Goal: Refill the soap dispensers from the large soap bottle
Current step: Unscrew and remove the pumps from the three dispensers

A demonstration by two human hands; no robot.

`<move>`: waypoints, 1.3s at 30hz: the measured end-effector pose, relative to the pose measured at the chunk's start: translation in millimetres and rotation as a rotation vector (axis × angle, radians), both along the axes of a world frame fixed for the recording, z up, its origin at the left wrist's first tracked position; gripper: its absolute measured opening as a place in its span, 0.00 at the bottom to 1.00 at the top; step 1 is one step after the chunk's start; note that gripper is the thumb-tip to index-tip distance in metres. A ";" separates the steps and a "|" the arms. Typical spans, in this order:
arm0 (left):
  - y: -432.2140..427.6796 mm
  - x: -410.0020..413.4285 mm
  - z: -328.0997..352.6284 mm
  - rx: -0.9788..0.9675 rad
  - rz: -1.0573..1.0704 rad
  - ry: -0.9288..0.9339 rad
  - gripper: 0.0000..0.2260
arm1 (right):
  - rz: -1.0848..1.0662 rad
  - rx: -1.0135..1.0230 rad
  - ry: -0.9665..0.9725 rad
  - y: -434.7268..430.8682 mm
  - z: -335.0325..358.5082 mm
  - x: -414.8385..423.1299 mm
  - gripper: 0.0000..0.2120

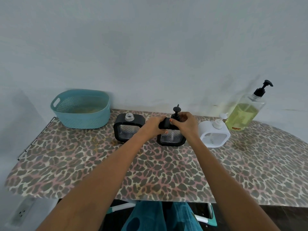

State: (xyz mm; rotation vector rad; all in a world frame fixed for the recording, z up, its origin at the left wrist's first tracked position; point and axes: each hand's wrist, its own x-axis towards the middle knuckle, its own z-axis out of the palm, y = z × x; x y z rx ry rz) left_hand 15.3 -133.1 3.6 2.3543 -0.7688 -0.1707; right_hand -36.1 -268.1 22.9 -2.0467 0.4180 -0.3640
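We're looking down on a leopard-print board cover (150, 172), soft and matte. At dead centre stands the middle dispenser (172, 138): a rounded-square black frame around a ribbed clear window, with little showing inside. Our left hand (154, 125) wraps its upper left shoulder, fingers curled tight and thumb down the front. Our right hand (185, 122) curls round the collar of its black pump (176, 110), fingertips closed on it.

At 9 o'clock from it is the open dispenser (128, 130), a twin of it with its threaded clear neck bare. At 3 o'clock sits the white dispenser (215, 135), glossy, with its pump on. Out at 2 o'clock the large soap bottle (245, 114) stands against the wall — clear plastic, yellow-green soap about two-thirds up, black pump on top. At 10 o'clock is a teal perforated plastic basket (86, 120).
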 end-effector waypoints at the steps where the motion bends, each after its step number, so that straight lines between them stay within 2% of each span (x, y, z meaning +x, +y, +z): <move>1: 0.2 -0.4 0.2 -0.006 -0.002 0.004 0.23 | 0.004 0.011 -0.024 -0.3 2.9 -0.7 0.18; 13: -0.5 -5.6 4.2 0.018 0.016 0.056 0.28 | -0.031 0.096 -0.278 -8.6 56.4 -12.7 0.11; 19: -1.6 -9.3 8.4 0.042 0.012 0.042 0.29 | -0.039 0.083 -0.313 -9.5 78.1 -33.6 0.10; 22: -2.3 -10.6 9.5 0.057 0.010 0.036 0.29 | -0.019 0.066 -0.216 -10.2 75.7 -45.3 0.12; 25: -2.6 -11.2 10.4 0.063 0.012 0.036 0.28 | 0.025 -0.041 -0.032 -8.6 60.0 -53.6 0.15; 29: -3.1 -13.0 11.5 0.109 0.003 0.000 0.28 | 0.123 -0.112 0.192 -2.4 19.2 -61.4 0.08; 32: -3.3 -15.2 12.0 0.107 -0.003 0.011 0.30 | 0.117 -0.164 0.340 3.1 -18.7 -60.0 0.11; 34: -1.7 -15.2 11.3 0.110 -0.007 0.018 0.32 | 0.110 -0.193 0.435 7.8 -38.8 -56.4 0.09; 39: 2.4 -16.6 14.7 0.085 -0.003 0.058 0.37 | 0.099 -0.260 0.546 16.6 -60.8 -52.8 0.16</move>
